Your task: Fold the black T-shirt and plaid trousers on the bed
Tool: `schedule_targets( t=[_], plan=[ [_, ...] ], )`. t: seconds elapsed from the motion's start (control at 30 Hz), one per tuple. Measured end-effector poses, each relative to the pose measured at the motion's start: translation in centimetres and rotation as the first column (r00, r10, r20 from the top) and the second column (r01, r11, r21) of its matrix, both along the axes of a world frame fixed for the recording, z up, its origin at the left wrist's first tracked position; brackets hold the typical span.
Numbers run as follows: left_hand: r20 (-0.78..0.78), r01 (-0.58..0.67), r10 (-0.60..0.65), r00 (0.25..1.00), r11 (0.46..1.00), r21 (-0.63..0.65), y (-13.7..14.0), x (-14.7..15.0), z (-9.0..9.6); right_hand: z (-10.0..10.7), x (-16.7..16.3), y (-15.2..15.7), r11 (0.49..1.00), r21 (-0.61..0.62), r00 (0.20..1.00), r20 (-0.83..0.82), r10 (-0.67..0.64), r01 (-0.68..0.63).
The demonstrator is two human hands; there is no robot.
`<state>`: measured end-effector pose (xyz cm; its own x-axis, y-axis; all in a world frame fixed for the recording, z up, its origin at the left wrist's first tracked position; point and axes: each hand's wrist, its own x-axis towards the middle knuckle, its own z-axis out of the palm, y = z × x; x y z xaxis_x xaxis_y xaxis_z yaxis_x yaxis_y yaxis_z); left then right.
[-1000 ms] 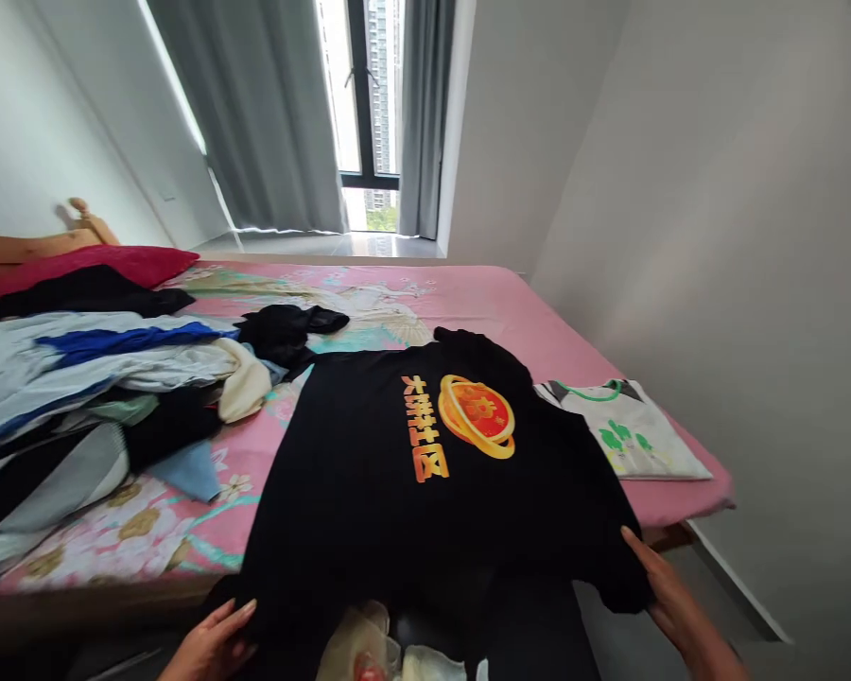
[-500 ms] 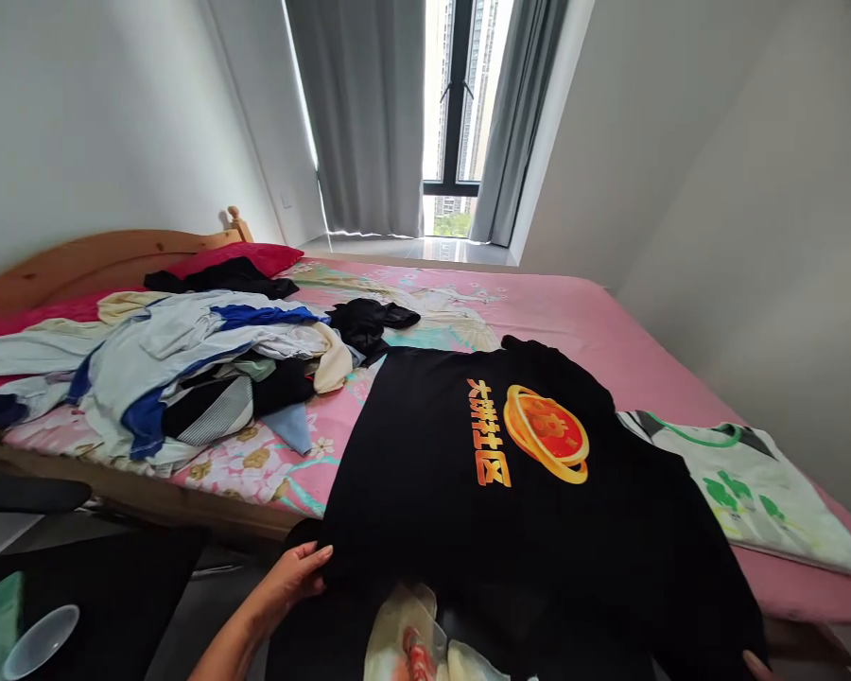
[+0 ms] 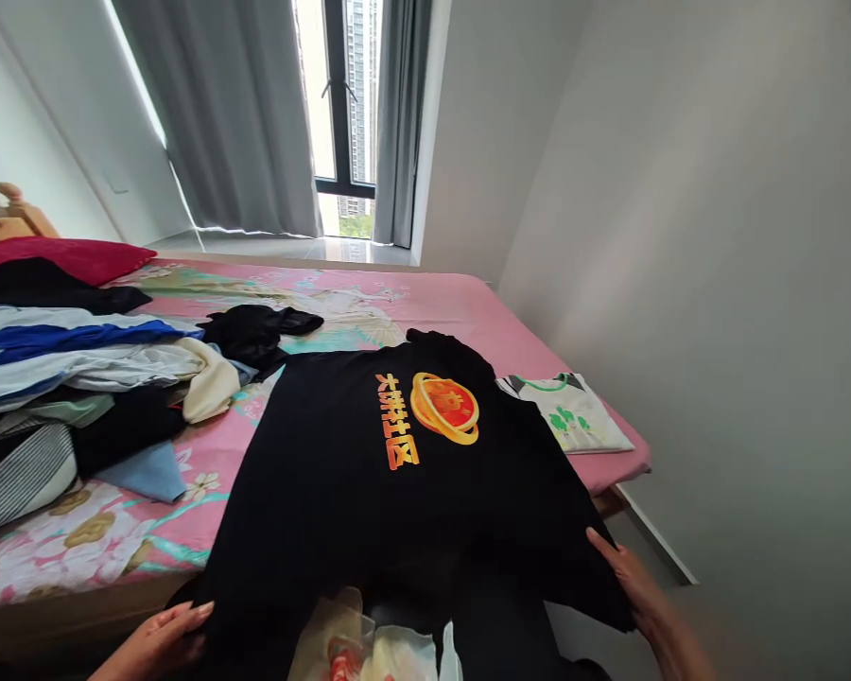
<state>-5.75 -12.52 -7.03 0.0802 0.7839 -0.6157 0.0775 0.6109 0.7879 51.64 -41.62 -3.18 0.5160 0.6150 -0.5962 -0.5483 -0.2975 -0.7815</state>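
A black T-shirt (image 3: pixel 326 473) lies spread sideways, its far part flat on the bed (image 3: pixel 454 293) and its near part stretched out past the bed's edge between the two hands. Taking the middle of the shirt as the clock's centre and twelve as straight ahead, the left hand (image 3: pixel 166 638) is at eight o'clock, its fingers gripping the shirt near a bottom corner. The right hand (image 3: pixel 628 572) is at four o'clock, grasping the edge of the near sleeve, thumb on top; the other fingers are mostly hidden. An orange and red print (image 3: pixel 445 409) shows on the cloth, with a column of orange characters (image 3: pixel 397 421) at its nine o'clock.

At three o'clock, just beside the T-shirt, a white shirt (image 3: pixel 574 416) with a green collar and green drawings lies folded on the bed. At nine o'clock is a loose heap of clothes (image 3: pixel 113 364) in white, blue, cream and black; a crumpled black garment (image 3: pixel 255 336) lies at ten. Farther out, near ten, is a red pillow (image 3: pixel 78 255). The window (image 3: pixel 347 104) stands between eleven and twelve. At six o'clock, close to the wearer, are pale, filmy pieces (image 3: pixel 397 653) with red patches; what they are is unclear.
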Motion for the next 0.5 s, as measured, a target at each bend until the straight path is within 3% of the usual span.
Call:
schedule_targets(
  t=[0.1,0.27,0.4,0.5],
  plan=[
    [-0.035,0.031,-0.033,0.999,0.997,-0.067,-0.6,-0.2,0.8,0.5,-0.5,-1.0,0.999,-0.039,1.000,0.019,0.005,-0.004],
    [-0.015,0.117,-0.118,0.993,0.991,-0.065,-2.9,-0.4,1.3,-1.0,-1.2,-3.1,0.996,-0.092,1.000,0.011,0.009,-0.008],
    [0.018,0.128,-0.127,0.992,0.990,-0.059,-3.7,-0.4,1.0,-1.9,-1.3,-3.7,0.991,-0.131,1.000,0.013,0.015,-0.013],
    [0.023,0.159,-0.157,0.987,0.982,-0.103,-3.4,-0.4,0.3,-2.2,-0.9,-3.5,0.997,-0.077,0.999,-0.038,-0.001,-0.002]
  ],
)
